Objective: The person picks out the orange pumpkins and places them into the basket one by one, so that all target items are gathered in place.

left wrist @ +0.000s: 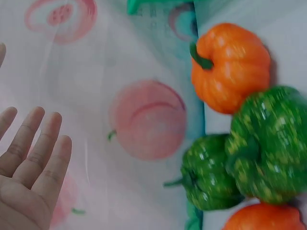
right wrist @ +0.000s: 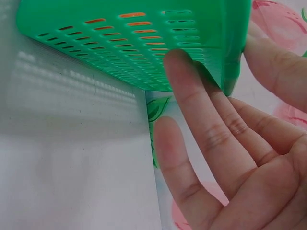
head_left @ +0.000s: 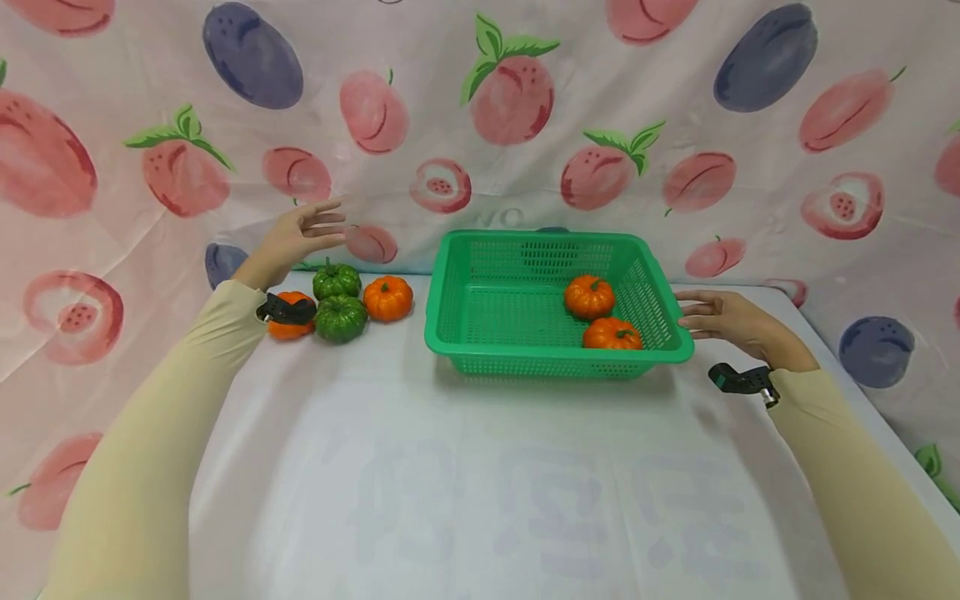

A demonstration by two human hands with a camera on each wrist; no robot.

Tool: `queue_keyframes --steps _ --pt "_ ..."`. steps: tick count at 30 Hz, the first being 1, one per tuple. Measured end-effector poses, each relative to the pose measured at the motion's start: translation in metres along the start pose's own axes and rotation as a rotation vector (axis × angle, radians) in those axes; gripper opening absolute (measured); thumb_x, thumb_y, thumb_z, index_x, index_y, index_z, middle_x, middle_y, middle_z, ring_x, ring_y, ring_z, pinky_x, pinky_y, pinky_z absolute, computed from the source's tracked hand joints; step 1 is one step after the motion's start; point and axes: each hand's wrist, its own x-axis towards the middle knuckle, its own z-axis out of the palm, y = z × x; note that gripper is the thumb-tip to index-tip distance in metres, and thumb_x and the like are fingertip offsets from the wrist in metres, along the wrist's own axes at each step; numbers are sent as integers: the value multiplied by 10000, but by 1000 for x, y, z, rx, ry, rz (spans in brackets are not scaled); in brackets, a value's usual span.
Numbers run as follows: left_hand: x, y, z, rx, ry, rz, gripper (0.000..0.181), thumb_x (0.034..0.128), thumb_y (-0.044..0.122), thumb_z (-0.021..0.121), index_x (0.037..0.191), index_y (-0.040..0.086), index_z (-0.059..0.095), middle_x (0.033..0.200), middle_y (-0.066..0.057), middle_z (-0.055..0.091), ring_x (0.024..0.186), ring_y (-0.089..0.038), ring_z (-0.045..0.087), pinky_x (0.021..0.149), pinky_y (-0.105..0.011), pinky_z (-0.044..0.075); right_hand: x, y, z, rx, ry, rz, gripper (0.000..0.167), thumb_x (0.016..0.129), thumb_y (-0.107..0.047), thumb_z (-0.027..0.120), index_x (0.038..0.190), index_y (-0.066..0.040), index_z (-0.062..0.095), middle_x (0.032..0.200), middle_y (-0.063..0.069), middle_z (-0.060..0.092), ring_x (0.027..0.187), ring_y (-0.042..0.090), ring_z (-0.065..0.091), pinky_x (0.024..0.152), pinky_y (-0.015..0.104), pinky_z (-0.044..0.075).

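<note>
In the head view my left hand [head_left: 300, 236] is raised above the back left of the table, fingers spread and holding nothing. Below it cluster two green pumpkins [head_left: 337, 282] [head_left: 341, 318] and two orange pumpkins [head_left: 387, 298] [head_left: 291, 315], one partly behind the wrist strap. The left wrist view has the left palm [left wrist: 29, 182] apart from them. My right hand [head_left: 723, 321] is at the right rim of a green plastic basket [head_left: 525, 353]. Its fingers [right wrist: 211, 129] extend under the rim against the perforated wall, with the thumb near the rim. Two orange pumpkins [head_left: 589, 297] [head_left: 612, 334] lie inside, at the basket's right.
A white-covered table [head_left: 487, 483] extends toward me in front of the basket. Behind it hangs a fruit-printed cloth [head_left: 420, 83], which also runs down both sides. Each wrist wears a black camera strap [head_left: 742, 379].
</note>
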Motion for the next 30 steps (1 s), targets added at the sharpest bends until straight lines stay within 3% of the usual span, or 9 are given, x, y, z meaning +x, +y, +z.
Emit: queue_keyframes --steps 7,14,23,26,30 --pt "-12 -16 -16 -1 32 -74 684 945 222 562 1515 158 189 1519 -186 284 1371 -325 339 1144 -485 278 2 1 -2 2 1 0 720 914 -205 616 1469 39 227 1151 -120 590 910 -123 579 816 167 539" --pt "-25 -35 -23 34 97 -74 676 947 219 558 1512 124 199 1492 -217 312 1362 -341 351 1131 -475 306 0 0 -2 33 -6 -1 727 917 -200 612 1470 48 211 1013 -249 572 906 -119 584 803 150 534" --pt "-41 -57 -31 45 140 -120 679 957 238 539 1516 121 172 1497 -221 302 1367 -346 341 1140 -444 301 1 2 -1 45 -9 -1 721 919 -194 608 1469 51 210 981 -273 582 907 -117 585 793 132 526" --pt "-45 -64 -32 40 150 -138 699 952 273 545 1520 137 161 1506 -211 293 1372 -321 343 1142 -457 292 1 3 0 47 -8 5 723 918 -192 609 1471 47 209 982 -274 585 904 -119 584 791 128 523" --pt "-50 -74 -34 47 175 -150 712 941 303 558 1519 150 172 1509 -194 303 1330 -197 415 1139 -443 301 1 3 0 44 -7 5 714 921 -184 603 1471 45 210 988 -273 587 901 -117 587 794 129 524"
